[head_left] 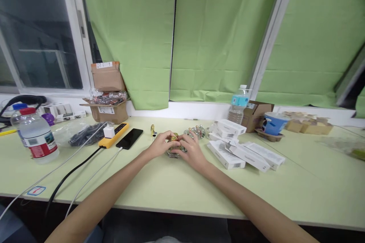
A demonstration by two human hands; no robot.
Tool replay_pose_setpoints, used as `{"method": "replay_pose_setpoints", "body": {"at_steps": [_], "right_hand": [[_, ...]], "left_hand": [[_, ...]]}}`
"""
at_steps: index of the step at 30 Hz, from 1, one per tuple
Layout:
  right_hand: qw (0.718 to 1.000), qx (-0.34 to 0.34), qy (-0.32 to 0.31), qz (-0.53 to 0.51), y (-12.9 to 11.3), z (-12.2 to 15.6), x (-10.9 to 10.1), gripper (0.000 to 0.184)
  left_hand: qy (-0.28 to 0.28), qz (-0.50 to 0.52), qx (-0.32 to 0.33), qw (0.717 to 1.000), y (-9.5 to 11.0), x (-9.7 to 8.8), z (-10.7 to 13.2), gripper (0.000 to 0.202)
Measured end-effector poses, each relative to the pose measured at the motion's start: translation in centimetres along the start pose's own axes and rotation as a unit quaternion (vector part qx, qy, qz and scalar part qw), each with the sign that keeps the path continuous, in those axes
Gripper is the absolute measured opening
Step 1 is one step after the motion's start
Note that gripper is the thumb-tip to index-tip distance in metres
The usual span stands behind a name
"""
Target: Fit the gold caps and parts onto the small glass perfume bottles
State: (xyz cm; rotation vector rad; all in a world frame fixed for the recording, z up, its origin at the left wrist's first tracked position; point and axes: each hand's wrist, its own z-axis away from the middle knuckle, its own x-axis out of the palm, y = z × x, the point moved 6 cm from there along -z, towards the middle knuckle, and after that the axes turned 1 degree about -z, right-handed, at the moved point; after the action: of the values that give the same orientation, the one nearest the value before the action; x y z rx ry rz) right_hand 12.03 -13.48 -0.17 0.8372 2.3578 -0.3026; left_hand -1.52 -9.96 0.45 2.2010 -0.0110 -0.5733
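Near the middle of the table, both my hands close around a small clear, glass-like item with gold-coloured parts (pixel 173 154). My left hand (pixel 161 145) has its fingers curled at the item's left side and top, by a round gold piece. From the right, my right hand (pixel 192 151) wraps it with bent fingers; a bit of red shows between the hands. My fingers cover most of the item, so its exact kind is unclear. Just behind my right hand lie several similar clear, shiny pieces (pixel 200 130). A small upright gold piece (pixel 152 130) stands beyond my left hand.
White flat boxes (pixel 228 153) are piled to the right, near a water bottle (pixel 238 104) and a blue cup (pixel 273 123). On the left are a black phone (pixel 129 139), a yellow power strip (pixel 110 141), cables, a large bottle (pixel 38 138) and an open carton (pixel 112 112).
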Motion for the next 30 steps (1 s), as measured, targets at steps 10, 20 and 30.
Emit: {"method": "replay_pose_setpoints", "body": {"at_steps": [10,20,30], "right_hand": [[1.0,0.001,0.009,0.003,0.1,-0.1,0.0,0.019],[1.0,0.007,0.009,0.0,-0.1,-0.2,-0.1,0.018],[1.0,0.006,0.002,-0.014,-0.2,-0.3,-0.3,0.021]], "left_hand": [[0.005,0.013,-0.007,1.0,-0.7,-0.1,-0.3,0.03],[0.047,0.004,-0.021,0.999,-1.7,-0.1,-0.4,0.042],[0.068,0.003,-0.022,0.997,-1.4,-0.3,-0.2,0.044]]}}
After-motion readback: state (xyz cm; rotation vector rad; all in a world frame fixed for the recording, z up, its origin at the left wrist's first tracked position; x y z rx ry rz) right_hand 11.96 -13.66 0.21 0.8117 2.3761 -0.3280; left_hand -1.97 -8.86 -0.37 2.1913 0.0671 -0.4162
